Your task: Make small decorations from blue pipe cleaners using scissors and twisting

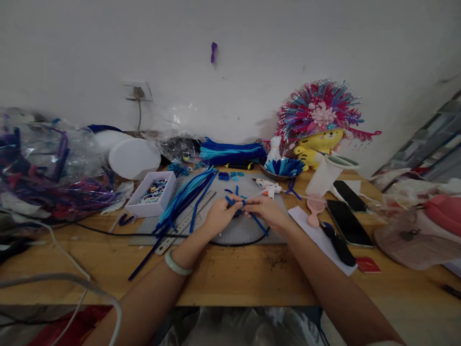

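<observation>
My left hand [222,215] and my right hand [269,211] meet over the grey mat [147,235], fingertips pinched together. Between them is a dark blue pipe cleaner [258,224], one end sticking out past the left fingers and the other slanting down below the right hand. Fingers hide its middle. Just beyond lie small blue and light-blue bent pieces [230,176]. To the left, a bundle of blue pipe cleaners [185,197] lies beside a metal ruler [183,226]. A glue gun [268,186] rests behind my right hand.
A white box of beads [151,194] stands left. At the back are a bowl of blue loops [283,168] and a yellow plush toy [320,144] with a colourful headdress. Right are phones [349,223], scissors [338,245] and a pink brush [315,206]. A black cable [144,234] crosses the table.
</observation>
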A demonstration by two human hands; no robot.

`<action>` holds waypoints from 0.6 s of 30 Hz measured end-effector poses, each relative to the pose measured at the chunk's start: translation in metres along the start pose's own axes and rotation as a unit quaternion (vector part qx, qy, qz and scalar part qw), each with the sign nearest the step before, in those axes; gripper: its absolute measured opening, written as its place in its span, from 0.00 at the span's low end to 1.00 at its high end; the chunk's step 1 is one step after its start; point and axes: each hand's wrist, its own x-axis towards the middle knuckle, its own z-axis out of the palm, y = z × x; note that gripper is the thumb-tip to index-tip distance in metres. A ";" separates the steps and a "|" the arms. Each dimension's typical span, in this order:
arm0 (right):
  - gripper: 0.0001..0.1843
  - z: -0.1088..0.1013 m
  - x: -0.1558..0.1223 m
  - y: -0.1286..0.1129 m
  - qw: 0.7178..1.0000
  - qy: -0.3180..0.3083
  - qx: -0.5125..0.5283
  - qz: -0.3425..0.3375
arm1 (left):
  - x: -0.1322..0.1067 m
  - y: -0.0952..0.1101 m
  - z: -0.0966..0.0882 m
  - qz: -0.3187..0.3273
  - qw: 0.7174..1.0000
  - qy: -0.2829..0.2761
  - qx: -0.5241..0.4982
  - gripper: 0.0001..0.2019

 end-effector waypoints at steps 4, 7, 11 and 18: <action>0.04 -0.004 0.002 -0.002 0.970 0.085 -0.194 -0.122 | 0.002 0.003 -0.003 -0.120 0.959 -0.059 -0.250 0.08; 0.06 -0.004 0.001 -0.002 0.925 0.121 -0.273 -0.235 | 0.003 0.002 -0.008 -0.205 0.895 -0.128 -0.374 0.11; 0.03 -0.002 -0.003 -0.002 0.871 0.186 -0.332 -0.311 | 0.003 -0.003 -0.009 -0.270 0.829 -0.189 -0.452 0.12; 0.08 -0.006 -0.005 -0.004 0.868 0.117 -0.353 -0.329 | 0.003 -0.012 -0.017 -0.307 0.792 -0.316 -0.423 0.10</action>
